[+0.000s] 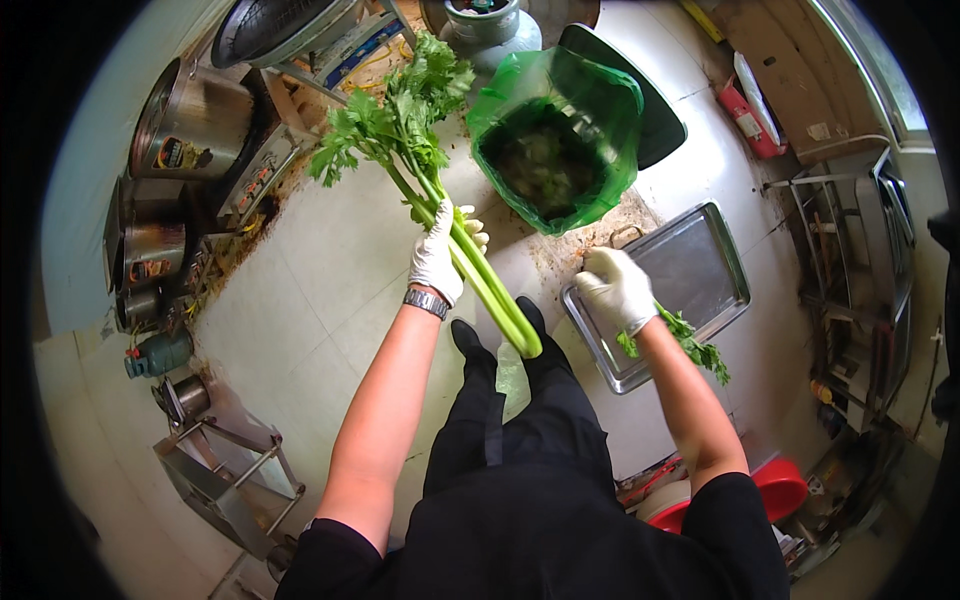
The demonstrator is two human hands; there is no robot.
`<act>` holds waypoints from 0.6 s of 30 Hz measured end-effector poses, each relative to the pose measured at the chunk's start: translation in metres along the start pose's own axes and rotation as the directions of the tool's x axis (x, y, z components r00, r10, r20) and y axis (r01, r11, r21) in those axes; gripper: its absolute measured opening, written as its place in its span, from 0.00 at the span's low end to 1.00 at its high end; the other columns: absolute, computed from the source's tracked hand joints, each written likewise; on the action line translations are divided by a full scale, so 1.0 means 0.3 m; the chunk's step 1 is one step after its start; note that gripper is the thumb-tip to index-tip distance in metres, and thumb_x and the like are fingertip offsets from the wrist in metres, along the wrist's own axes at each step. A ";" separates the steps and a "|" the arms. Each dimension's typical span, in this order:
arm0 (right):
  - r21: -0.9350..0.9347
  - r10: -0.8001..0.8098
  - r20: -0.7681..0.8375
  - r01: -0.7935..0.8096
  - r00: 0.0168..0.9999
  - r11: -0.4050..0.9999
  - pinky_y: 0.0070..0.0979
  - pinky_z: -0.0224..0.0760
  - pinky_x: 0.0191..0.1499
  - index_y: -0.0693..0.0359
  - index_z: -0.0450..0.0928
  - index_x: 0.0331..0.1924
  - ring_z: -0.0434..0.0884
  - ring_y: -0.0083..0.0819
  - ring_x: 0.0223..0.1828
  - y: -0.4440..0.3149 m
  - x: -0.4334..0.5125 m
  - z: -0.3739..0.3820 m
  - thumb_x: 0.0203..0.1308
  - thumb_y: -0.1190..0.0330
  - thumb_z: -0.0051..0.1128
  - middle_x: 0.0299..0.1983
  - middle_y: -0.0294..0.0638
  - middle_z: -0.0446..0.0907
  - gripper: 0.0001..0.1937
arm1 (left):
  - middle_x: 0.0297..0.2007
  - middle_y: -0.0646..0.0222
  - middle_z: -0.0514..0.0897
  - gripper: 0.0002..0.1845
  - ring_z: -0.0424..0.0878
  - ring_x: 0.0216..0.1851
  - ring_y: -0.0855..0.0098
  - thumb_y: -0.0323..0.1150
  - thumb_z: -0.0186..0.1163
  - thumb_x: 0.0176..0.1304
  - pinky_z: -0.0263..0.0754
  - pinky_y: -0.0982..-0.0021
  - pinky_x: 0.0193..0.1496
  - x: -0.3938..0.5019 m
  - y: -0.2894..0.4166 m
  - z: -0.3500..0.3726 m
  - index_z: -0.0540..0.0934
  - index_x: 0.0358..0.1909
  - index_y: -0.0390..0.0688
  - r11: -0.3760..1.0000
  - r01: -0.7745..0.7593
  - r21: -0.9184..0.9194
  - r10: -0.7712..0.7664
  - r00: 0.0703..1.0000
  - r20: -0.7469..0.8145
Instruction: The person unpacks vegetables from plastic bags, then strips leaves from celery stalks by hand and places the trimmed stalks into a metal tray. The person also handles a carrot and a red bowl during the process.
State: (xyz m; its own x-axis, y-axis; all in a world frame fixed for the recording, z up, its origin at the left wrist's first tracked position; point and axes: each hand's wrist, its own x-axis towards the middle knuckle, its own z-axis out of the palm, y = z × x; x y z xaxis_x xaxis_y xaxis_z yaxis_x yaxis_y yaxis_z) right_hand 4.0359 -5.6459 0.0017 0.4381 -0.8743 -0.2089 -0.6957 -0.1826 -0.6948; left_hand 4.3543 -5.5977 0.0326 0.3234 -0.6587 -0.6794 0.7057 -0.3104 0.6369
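My left hand (437,259), in a white glove, is closed around the stalks of a celery bunch (487,289). The bunch slants from its leafy top at the upper left to its pale base above my legs. My right hand (616,289), also gloved, is over the near left part of a metal tray (731,225), its fingers curled. Celery leaves (701,351) show on both sides of my right wrist; whether that hand holds their stalk is hidden. Beyond my hands stands a bin with a green plastic bag (628,142), dark scraps inside.
Large metal pots (217,105) and burners line the left side. A gas cylinder (502,37) stands behind the bag, beside a dark lid (667,127). Metal racks (825,225) and cardboard are at right. A red basin (784,487) is near my right elbow.
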 end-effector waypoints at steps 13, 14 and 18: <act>0.849 -0.077 -0.046 0.079 0.996 0.523 0.27 0.77 0.64 0.66 0.67 0.79 0.83 0.28 0.61 -0.653 0.026 0.171 0.78 0.76 0.59 0.65 0.48 0.83 0.29 | 0.62 0.67 0.85 0.30 0.82 0.63 0.71 0.24 0.70 0.72 0.76 0.67 0.70 -0.369 0.106 0.021 0.74 0.74 0.36 0.980 -0.175 -0.093 0.197 0.891 0.408; 0.816 -0.091 -0.027 0.075 0.996 0.573 0.27 0.79 0.62 0.64 0.69 0.78 0.85 0.28 0.58 -0.681 0.027 0.161 0.78 0.74 0.60 0.64 0.49 0.85 0.27 | 0.64 0.67 0.83 0.33 0.82 0.64 0.71 0.20 0.67 0.70 0.76 0.68 0.71 -0.407 0.109 0.001 0.72 0.76 0.36 0.980 -0.148 -0.129 0.187 0.908 0.375; 0.281 -0.478 -0.146 0.499 0.866 0.819 0.36 0.82 0.50 0.62 0.78 0.70 0.88 0.46 0.45 -0.772 0.042 0.056 0.70 0.74 0.65 0.43 0.53 0.86 0.25 | 0.65 0.64 0.83 0.35 0.81 0.66 0.67 0.16 0.63 0.68 0.76 0.64 0.72 -0.479 0.174 -0.110 0.71 0.77 0.35 0.974 -0.211 -0.087 0.229 0.898 0.375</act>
State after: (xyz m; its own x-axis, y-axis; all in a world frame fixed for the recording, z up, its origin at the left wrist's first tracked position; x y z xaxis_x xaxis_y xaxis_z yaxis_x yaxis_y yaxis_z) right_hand 4.2121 -5.6070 0.1484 0.6286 -0.7359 0.2515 -0.1912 -0.4597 -0.8673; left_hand 4.3655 -5.4967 0.1514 0.2151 -0.9200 -0.3277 0.6737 -0.1031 0.7317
